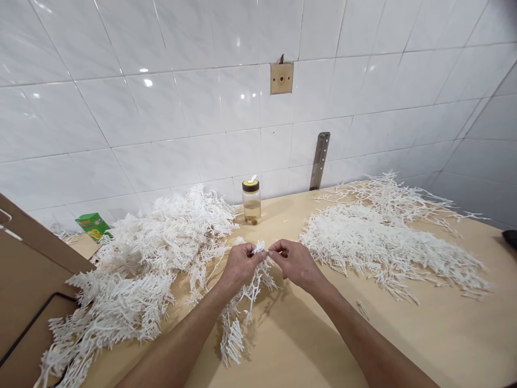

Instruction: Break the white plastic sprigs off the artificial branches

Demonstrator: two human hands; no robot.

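White, thin and twig-like, a branching bundle of pale strands (251,293) is hanging from the left hand (241,264) in the middle of the bench (428,339), a light wood-coloured surface. The left hand is curling its fingers inward and gripping the bundle's upper end between thumb and forefinger. The right hand (297,264) is facing it, almost touching, with thumb and forefinger meeting in a narrow pinch at the bundle's edge; the exact bit between those fingertips is too small to make out. The bundle's lower end is trailing towards the person and casting a shadow on the bench.

To the left, a tall, tangled heap of white branching strands (161,237) is spreading from near the wall down to the near edge. To the right, a flatter, looser spread of white strands (383,237) is covering the bench. Between them, beyond the hands, a clear jar with a dark-rimmed yellow lid (252,207) is standing upright, holding some pale yellowish liquid. A small green carton (93,226) is leaning behind the left heap, beside a brown cardboard panel (30,285). A perforated metal strip (320,161) is standing against the white tiled wall (194,108).
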